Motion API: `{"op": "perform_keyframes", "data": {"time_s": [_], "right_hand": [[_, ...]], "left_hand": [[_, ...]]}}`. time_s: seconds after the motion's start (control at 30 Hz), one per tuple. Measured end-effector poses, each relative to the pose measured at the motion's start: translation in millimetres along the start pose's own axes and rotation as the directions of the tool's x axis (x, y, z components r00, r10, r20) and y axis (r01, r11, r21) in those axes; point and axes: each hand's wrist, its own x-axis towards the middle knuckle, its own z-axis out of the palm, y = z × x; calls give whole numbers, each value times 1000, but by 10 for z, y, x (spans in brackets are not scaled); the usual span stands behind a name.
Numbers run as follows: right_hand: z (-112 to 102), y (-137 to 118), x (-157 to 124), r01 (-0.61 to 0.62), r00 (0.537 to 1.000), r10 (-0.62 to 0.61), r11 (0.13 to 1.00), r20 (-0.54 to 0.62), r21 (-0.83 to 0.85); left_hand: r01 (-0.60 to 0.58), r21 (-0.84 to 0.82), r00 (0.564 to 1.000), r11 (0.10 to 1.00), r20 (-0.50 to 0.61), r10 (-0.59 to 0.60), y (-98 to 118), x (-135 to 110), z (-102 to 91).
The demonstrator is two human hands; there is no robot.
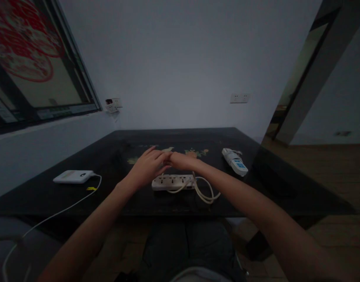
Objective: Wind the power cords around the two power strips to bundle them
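Over the black table, my left hand (150,163) and my right hand (180,159) meet at the fingers. The left one is open, with fingers stretched toward the right and the thumb apart below. Bent at the wrist, my right hand points left; its fingertips overlap the left hand's fingers and are partly hidden. Nothing shows between the two. Just below them lies a white power strip (170,182) with a row of sockets. Its pale cable (208,197) is looped at the right end, partly behind my right forearm.
A second white power strip (234,161), cord wound round it, lies on the table (174,205) at right. At left is a white box-shaped device (72,176) with a cable running off the edge, beside a yellow tag (91,188). Wall sockets (240,98) are behind.
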Motion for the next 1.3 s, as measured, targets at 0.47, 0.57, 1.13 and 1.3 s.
{"op": "perform_keyframes", "data": {"time_s": [0.47,0.57,1.13,1.3], "right_hand": [[-858,91,-746,-78,985,134,903,105,-422],[-1074,205,-1134,-84,989,136,849,62,-521],[-1251,1167,7,-434,901,345,725,-264,-535],[-867,1386,177,-497,863,454,680,-223,-539]], "left_hand": [[299,-226,953,927,122,-278,-30,83,-99],[304,-326,952,895,130,-276,-172,71,-254],[660,-600,741,452,422,-522,-1336,-422,366],[702,-567,703,430,459,-543,-1439,-643,697]]}}
